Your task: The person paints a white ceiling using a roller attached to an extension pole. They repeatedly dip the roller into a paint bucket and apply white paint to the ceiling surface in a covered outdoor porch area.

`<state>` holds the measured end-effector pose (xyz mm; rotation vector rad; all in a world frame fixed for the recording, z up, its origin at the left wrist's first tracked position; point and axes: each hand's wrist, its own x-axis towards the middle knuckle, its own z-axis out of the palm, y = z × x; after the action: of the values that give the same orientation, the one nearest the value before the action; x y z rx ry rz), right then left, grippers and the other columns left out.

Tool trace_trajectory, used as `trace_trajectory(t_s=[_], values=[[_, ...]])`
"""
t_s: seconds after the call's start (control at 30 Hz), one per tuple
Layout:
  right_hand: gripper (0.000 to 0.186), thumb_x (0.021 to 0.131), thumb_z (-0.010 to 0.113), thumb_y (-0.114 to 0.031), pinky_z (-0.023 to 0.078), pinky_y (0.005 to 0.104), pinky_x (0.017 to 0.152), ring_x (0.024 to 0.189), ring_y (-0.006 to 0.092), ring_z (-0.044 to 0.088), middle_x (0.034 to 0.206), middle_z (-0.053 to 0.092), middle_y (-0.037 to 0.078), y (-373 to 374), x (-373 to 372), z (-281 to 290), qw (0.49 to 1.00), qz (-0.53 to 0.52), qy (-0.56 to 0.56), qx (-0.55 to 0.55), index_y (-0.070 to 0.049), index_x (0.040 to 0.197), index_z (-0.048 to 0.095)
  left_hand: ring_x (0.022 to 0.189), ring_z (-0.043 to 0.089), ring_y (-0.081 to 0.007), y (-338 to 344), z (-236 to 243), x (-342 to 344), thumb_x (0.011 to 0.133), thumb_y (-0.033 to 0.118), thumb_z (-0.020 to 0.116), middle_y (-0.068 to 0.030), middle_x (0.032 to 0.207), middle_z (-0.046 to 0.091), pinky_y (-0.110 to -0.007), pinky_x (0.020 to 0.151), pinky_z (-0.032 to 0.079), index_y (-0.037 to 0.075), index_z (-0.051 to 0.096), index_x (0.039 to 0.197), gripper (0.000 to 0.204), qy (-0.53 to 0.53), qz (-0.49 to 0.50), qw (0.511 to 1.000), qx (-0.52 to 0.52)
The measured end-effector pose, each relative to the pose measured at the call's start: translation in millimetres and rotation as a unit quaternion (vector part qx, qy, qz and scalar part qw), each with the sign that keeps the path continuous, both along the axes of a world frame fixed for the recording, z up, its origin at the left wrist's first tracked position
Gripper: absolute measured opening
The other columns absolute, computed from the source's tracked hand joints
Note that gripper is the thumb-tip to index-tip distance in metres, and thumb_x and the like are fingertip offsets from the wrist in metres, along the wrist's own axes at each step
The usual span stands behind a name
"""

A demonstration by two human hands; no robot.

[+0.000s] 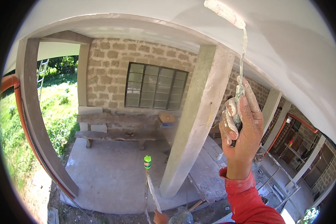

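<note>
My right hand [242, 123], spattered with white paint and in a red sleeve, is raised and closed around the handle of a small paint roller [244, 48]. The roller's white sleeve [224, 13] is up against the pale ceiling [287, 30], as far as I can see. Low at the bottom edge, my left hand [160, 217] is closed at the lower end of a white-streaked wooden pole [153, 190]; its fingers are partly cut off. Near the pole's top appears a green bottle [147, 162] with a red and green label.
A concrete column [194, 123] rises close by, left of my right arm. Behind it are a block wall with a louvred window [156, 86] and a wooden bench [115, 136]. An orange pipe [22, 123] runs down the left post. Metal scaffolding [278, 168] stands at right.
</note>
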<state>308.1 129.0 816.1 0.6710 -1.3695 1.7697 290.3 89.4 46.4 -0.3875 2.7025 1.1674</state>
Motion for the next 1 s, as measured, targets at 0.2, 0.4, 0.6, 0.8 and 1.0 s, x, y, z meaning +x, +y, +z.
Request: trace_trajectory(t_s=[0.2,0.4,0.6,0.8,1.0], values=[[0.048,0.109,0.050,-0.018,0.034,0.0209,0.038,0.043,0.0045,0.041,0.074,0.057,0.005,13.4,21.4,-17.4,0.999,-0.036,0.035,-0.002,-0.003,0.154,0.042,0.103,0.069,-0.0239,7.9,33.4,2.2,0.101,0.026,0.050,-0.0151,0.123,0.069,-0.043,0.077,0.059,-0.004,0.058,0.136,0.047,-0.032,-0.078,0.996,0.005],[0.049,0.108,0.052,-0.020,0.034,0.0207,0.038,0.043,0.0041,0.042,0.076,0.057,0.003,0.4,23.0,-14.7,0.999,-0.037,0.014,0.007,-0.004,0.154,0.042,0.093,0.070,-0.0295,4.0,-45.3,-9.8,0.099,0.020,0.051,-0.0148,0.119,0.071,-0.045,0.082,0.057,-0.005,0.064,0.130,0.042,0.133,-0.159,0.964,-0.165],[0.047,0.107,0.055,-0.021,0.035,0.0211,0.038,0.046,0.0054,0.044,0.079,0.053,0.000,9.6,-29.0,8.8,0.998,-0.048,-0.015,0.028,-0.006,0.151,0.047,0.085,0.071,-0.0336,5.1,-22.8,-5.6,0.097,0.021,0.052,-0.0176,0.106,0.073,-0.048,0.075,0.057,-0.005,0.058,0.134,0.046,0.056,-0.055,0.995,-0.066],[0.048,0.105,0.055,-0.016,0.036,0.0239,0.040,0.050,0.0081,0.046,0.080,0.052,0.002,21.9,-113.9,44.5,0.998,-0.037,-0.031,0.043,0.001,0.150,0.046,0.081,0.072,-0.0372,19.1,-18.9,-2.5,0.095,0.024,0.052,-0.0213,0.096,0.074,-0.051,0.067,0.057,-0.004,0.048,0.143,0.056,0.029,0.014,0.998,-0.063],[0.040,0.104,0.056,-0.013,0.039,0.0276,0.045,0.054,0.0110,0.047,0.082,0.052,0.004,26.0,-199.5,78.4,0.997,-0.029,-0.053,0.050,0.002,0.141,0.053,0.085,0.072,-0.0390,1.7,-31.9,-2.5,0.092,0.031,0.056,-0.0253,0.094,0.072,-0.051,0.069,0.058,-0.001,0.030,0.155,0.076,-0.037,-0.006,0.981,0.188]])
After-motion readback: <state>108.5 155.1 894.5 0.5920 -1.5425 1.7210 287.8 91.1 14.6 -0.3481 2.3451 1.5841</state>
